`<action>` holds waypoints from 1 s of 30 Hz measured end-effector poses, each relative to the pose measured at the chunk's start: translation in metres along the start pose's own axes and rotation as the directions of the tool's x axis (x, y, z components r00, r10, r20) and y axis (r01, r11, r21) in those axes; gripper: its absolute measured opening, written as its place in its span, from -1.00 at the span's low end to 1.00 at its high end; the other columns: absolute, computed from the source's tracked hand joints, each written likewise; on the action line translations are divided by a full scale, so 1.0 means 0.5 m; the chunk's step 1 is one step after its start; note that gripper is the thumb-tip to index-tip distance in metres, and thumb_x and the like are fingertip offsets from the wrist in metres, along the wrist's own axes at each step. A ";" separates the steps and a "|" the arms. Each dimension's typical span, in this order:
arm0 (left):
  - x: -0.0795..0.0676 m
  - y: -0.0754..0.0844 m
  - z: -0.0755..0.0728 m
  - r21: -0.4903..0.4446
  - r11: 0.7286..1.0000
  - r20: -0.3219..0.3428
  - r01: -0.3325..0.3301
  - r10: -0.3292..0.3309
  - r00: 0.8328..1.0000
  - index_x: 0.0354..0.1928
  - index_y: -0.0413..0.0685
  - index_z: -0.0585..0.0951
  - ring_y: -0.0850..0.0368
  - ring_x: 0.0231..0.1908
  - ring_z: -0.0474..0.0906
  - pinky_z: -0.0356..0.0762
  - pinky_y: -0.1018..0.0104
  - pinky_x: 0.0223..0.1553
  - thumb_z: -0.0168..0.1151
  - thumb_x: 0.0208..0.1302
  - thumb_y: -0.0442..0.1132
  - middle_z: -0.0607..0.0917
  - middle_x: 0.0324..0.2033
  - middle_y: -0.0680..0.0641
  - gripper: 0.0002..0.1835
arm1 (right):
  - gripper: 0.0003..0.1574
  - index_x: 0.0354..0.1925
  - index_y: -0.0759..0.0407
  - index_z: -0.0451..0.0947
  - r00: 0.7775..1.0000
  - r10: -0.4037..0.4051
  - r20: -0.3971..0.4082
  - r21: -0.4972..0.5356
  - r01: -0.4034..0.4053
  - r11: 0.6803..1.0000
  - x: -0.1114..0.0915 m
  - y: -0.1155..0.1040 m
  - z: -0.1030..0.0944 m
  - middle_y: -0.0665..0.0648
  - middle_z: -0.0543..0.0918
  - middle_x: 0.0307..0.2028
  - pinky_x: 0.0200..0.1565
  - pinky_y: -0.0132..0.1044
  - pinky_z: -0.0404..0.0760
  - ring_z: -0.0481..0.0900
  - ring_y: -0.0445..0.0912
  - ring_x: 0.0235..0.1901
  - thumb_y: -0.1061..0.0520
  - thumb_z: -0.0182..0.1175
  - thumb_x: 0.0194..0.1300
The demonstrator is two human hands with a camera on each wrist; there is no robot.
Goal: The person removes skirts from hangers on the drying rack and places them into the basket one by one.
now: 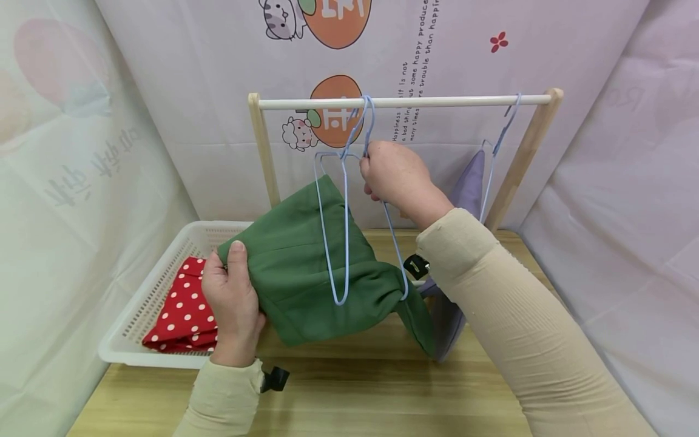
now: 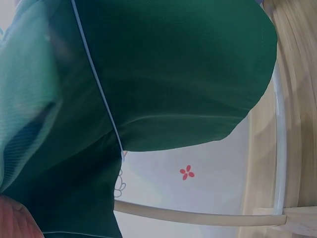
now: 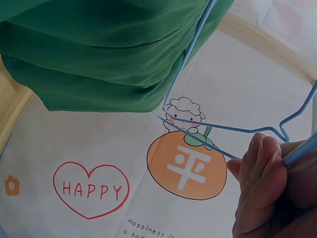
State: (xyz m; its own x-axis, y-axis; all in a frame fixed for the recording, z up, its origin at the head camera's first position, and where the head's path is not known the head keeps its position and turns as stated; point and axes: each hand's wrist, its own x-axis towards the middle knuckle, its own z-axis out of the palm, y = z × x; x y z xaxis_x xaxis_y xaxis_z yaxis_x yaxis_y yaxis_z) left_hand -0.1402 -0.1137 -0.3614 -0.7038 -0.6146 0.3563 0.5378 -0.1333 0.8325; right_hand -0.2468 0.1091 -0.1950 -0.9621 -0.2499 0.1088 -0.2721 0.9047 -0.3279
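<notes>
A green cloth garment [image 1: 295, 249] hangs spread around a light-blue wire hanger [image 1: 346, 243], whose hook is over the rack's white rail. My left hand [image 1: 235, 303] pinches the garment's left corner, thumb on top. Up by the hanger's neck, my right hand [image 1: 398, 176] grips the wire with curled fingers. Green folds bunch at the lower right, where a narrow strip of the cloth trails down. In the right wrist view, the hanger wire [image 3: 233, 128] runs from the fingers to the green cloth [image 3: 109, 59]. Green fabric [image 2: 178, 74] fills most of the left wrist view.
A wooden rack with a white rail [image 1: 437, 101] stands on the wooden table [image 1: 349, 394]. At its right end, purple cloth [image 1: 469, 176] hangs from another blue hanger [image 1: 501, 136]. A white basket [image 1: 117, 340] at the left holds a red polka-dot cloth [image 1: 185, 309]. Printed white sheets surround the table.
</notes>
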 end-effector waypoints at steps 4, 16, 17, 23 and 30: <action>0.001 0.001 -0.001 -0.010 1.000 -0.007 0.007 -0.007 1.000 -0.18 -0.14 0.59 0.04 -0.24 0.71 0.66 0.34 -0.24 0.24 0.52 -0.12 0.70 -0.26 -0.10 -0.79 | -0.66 -0.06 0.15 0.49 1.000 0.002 -0.001 0.000 -0.002 1.000 0.000 0.000 0.000 0.09 0.77 -0.34 -0.09 -0.11 0.56 0.71 -0.05 -0.32 0.04 -0.19 0.65; 0.004 0.000 -0.011 -0.005 1.000 0.000 0.009 -0.009 1.000 -0.17 -0.17 0.58 0.01 -0.26 0.68 0.64 0.35 -0.26 0.22 0.53 -0.10 0.66 -0.29 -0.10 -0.76 | -0.66 -0.05 0.16 0.49 1.000 0.005 -0.006 0.003 -0.005 1.000 0.000 0.000 0.001 0.09 0.76 -0.34 -0.11 -0.12 0.55 0.72 -0.06 -0.32 0.04 -0.18 0.65; 0.004 0.000 -0.012 -0.002 1.000 0.003 0.010 -0.010 1.000 -0.16 -0.17 0.58 0.01 -0.25 0.68 0.64 0.35 -0.25 0.22 0.53 -0.09 0.66 -0.28 -0.11 -0.75 | -0.66 -0.05 0.16 0.49 1.000 0.005 -0.007 0.001 -0.005 1.000 0.000 -0.001 0.001 0.09 0.76 -0.35 -0.12 -0.12 0.55 0.72 -0.06 -0.32 0.04 -0.18 0.65; 0.003 0.003 -0.015 -0.008 1.000 0.006 0.018 -0.018 1.000 -0.12 -0.18 0.58 0.00 -0.19 0.70 0.67 0.35 -0.20 0.22 0.53 -0.09 0.67 -0.21 -0.14 -0.74 | -0.66 -0.07 0.17 0.50 1.000 0.003 -0.013 -0.008 -0.003 1.000 0.000 0.000 0.002 0.09 0.76 -0.35 -0.12 -0.12 0.55 0.72 -0.06 -0.32 0.05 -0.18 0.65; 0.005 0.005 -0.019 -0.040 0.999 -0.007 0.019 -0.020 1.000 -0.09 -0.22 0.58 -0.01 -0.17 0.72 0.70 0.32 -0.16 0.25 0.52 -0.09 0.69 -0.16 -0.16 -0.72 | -0.66 -0.07 0.16 0.49 1.000 0.001 -0.011 -0.011 -0.001 1.000 0.000 0.000 0.001 0.08 0.77 -0.36 -0.14 -0.13 0.54 0.72 -0.06 -0.32 0.04 -0.18 0.65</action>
State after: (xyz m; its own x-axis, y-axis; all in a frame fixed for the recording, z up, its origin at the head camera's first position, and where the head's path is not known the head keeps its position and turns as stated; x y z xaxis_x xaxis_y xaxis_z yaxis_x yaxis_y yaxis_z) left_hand -0.1360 -0.1228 -0.3623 -0.7109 -0.6174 0.3368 0.5421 -0.1760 0.8217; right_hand -0.2470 0.1088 -0.1957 -0.9621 -0.2453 0.1191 -0.2710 0.9086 -0.3179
